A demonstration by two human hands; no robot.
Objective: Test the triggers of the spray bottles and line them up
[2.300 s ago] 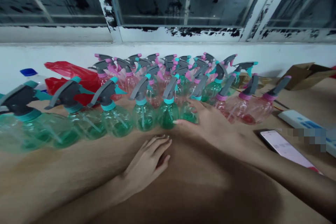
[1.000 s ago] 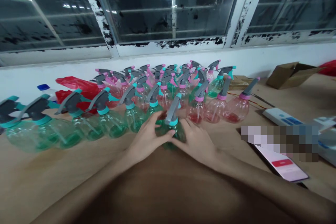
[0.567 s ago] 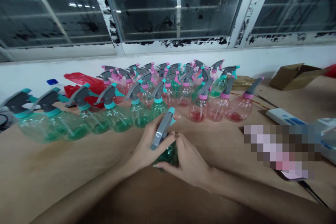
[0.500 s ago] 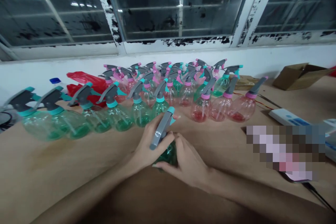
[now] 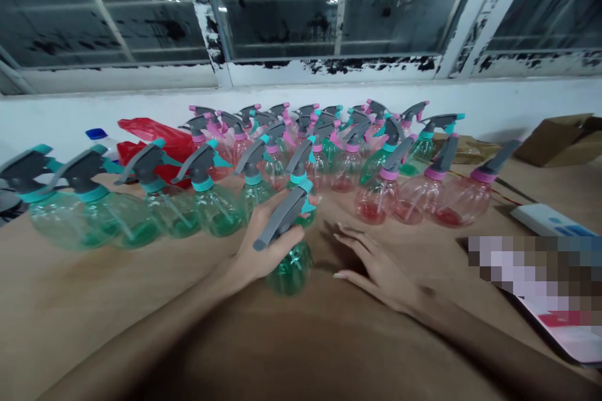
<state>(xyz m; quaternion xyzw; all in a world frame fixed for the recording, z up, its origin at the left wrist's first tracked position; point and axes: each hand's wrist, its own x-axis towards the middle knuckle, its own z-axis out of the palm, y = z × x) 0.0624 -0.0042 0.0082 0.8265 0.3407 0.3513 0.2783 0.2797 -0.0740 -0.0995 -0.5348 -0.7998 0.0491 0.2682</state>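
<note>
My left hand [image 5: 268, 241] is wrapped round the neck of a green spray bottle [image 5: 290, 270], below its grey trigger head with a turquoise nozzle. The hand hides the bottle's collar. To the right of that bottle, my right hand [image 5: 376, 269] is open, its fingers apart and touching no bottle. Ahead and to the left stands a row of green spray bottles [image 5: 219, 210] with turquoise collars and some green liquid low inside. Several pink spray bottles [image 5: 376, 200] with reddish liquid stand ahead of my right hand.
More pink and green spray bottles crowd the back by the wall. A red plastic bag [image 5: 160, 144] and a blue-capped bottle [image 5: 101, 141] lie behind the left row. At right are a cardboard box [image 5: 559, 138], a white device [image 5: 540, 216] and a phone-like slab [image 5: 564, 329], partly blurred out.
My right hand has let go of the green spray bottle's body and moved right, its fingers opening. My left hand still holds the bottle. The view has shifted slightly.
</note>
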